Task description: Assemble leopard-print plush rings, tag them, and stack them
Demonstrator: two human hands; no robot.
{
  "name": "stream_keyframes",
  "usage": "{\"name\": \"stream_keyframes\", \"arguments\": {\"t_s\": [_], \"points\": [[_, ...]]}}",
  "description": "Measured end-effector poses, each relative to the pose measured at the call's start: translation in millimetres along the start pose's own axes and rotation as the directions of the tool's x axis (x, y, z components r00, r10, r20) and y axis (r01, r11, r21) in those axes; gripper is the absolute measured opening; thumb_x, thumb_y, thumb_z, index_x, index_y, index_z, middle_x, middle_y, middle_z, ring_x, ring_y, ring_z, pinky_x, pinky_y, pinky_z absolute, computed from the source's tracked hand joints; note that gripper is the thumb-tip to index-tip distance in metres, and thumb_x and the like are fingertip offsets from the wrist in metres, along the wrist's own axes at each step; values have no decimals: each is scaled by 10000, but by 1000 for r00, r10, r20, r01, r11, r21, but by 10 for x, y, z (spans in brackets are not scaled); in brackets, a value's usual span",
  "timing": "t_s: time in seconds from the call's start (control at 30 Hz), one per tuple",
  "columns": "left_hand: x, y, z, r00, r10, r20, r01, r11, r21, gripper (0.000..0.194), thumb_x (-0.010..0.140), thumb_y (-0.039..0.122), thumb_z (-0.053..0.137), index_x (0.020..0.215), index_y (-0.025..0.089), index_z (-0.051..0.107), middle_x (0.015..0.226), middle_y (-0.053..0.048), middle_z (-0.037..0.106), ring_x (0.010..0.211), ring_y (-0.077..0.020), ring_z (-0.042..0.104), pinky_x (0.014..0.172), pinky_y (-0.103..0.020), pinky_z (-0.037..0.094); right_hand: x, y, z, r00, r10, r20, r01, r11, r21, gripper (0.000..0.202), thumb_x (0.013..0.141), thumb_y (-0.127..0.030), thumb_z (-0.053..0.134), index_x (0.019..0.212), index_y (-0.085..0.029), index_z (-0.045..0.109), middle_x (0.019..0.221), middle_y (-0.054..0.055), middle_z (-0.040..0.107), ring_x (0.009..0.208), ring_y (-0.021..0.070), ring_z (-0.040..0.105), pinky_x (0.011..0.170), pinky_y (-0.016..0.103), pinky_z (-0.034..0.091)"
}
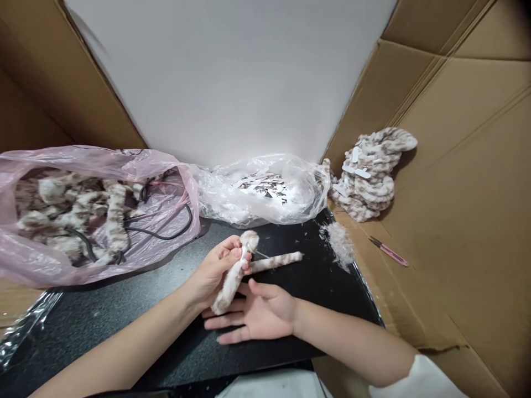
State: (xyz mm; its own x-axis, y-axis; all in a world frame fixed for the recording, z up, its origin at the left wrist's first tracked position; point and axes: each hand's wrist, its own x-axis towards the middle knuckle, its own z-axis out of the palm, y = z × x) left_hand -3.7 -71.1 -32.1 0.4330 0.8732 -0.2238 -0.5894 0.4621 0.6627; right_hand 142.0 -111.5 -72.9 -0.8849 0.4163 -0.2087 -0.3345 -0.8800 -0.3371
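Note:
A furry plush piece (233,283), white with brown stripes, is gripped between the thumb and fingers of my left hand (219,264). Its rounded top end sticks up above my fingertips, and a striped tail-like part (280,261) reaches out to the right over the black tabletop. A thin pale strand or stick shows near my left fingertips; I cannot tell which. Just below the plush, my right hand (263,314) is turned palm up with its fingers spread. Its fingertips pass behind the plush's lower end, and nothing lies in the palm.
At the left a pink plastic bag (186,182) holds similar furry pieces and dark cords. A clear bag (224,207) with white and patterned scraps stands behind. Stacked plush pieces (367,177), loose fluff (338,243) and pink thread snips (389,251) lie right. Cardboard walls (468,166) flank the table (166,309).

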Motion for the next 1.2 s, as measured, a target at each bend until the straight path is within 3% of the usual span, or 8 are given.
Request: {"name": "stream_keyframes", "arguments": {"t_s": [0.17, 0.37, 0.57, 0.87, 0.93, 1.03, 1.1, 1.2], "points": [[-55, 149, 59, 996, 17, 87, -7, 993, -119, 207, 684, 143, 761, 774, 145, 574, 641, 35, 551, 432, -13, 453, 383, -83, 408, -13, -227, 23, 911, -358, -203, 362, 932, -18, 245, 775, -365, 703, 936, -214, 594, 933, 18, 703, 915, 166, 639, 866, 335, 460], [-8, 251, -2, 999, 43, -9, -44, 980, -192, 215, 777, 256, 693, 688, 136, 538, 590, 56, 427, 389, -8, 322, 345, -101, 344, -295, -737, 72, 609, -714, -347, 685, 693, -225, 146, 893, -382, 562, 880, -236, 557, 667, -47, 561, 710, 135, 600, 793, 306, 492], [76, 229, -40, 995, 85, -46, -90, 988, -123, 192, 829, 310, 675, 820, 140, 587, 650, 53, 471, 389, 0, 287, 336, -89, 289, -481, -935, 25, 394, -876, -277, 709, 481, -516, 187, 902, -447, 532, 867, -264, 524, 594, -75, 295, 493, 108, 344, 692, 291, 483], [111, 151, -56, 976, 213, -49, -209, 975, 72, 370, 653, 366, 837, 874, 142, 643, 783, 5, 642, 456, -12, 422, 409, -126, 369, -664, -1014, 86, 83, -975, -204, 745, 196, -638, 180, 879, -436, 541, 859, -258, 526, 561, -78, 271, 428, 98, 189, 432, 214, 269], [116, 128, -56, 973, 223, -61, -214, 968, 131, 382, 628, 377, 851, 851, 140, 651, 776, -9, 661, 548, -59, 523, 507, -168, 453, -609, -929, 75, 119, -973, -196, 697, 222, -682, 208, 873, -457, 536, 831, -253, 535, 545, -82, 264, 418, 95, 174, 415, 220, 230], [124, 91, -70, 971, 227, -73, -210, 959, 191, 405, 595, 406, 864, 817, 138, 656, 757, -23, 679, 681, -109, 599, 659, -214, 499, -465, -716, 49, 352, -927, -129, 511, 305, -803, 267, 856, -462, 545, 742, -221, 558, 519, -72, 310, 420, 87, 218, 420, 230, 208], [122, 62, -81, 972, 224, -73, -204, 955, 215, 407, 585, 408, 868, 803, 140, 651, 765, -29, 691, 703, -114, 610, 692, -218, 493, -371, -571, 51, 528, -848, -43, 300, 234, -925, 299, 858, -438, 553, 695, -190, 581, 534, -45, 392, 455, 89, 302, 452, 240, 231], [102, 16, -84, 980, 194, -40, -179, 955, 234, 388, 588, 376, 870, 800, 149, 637, 791, -29, 703, 669, -107, 608, 670, -215, 487, -281, -430, 79, 627, -779, 26, 93, 42, -995, 337, 908, -400, 495, 685, -167, 594, 566, -25, 445, 515, 101, 380, 507, 250, 269]]}}
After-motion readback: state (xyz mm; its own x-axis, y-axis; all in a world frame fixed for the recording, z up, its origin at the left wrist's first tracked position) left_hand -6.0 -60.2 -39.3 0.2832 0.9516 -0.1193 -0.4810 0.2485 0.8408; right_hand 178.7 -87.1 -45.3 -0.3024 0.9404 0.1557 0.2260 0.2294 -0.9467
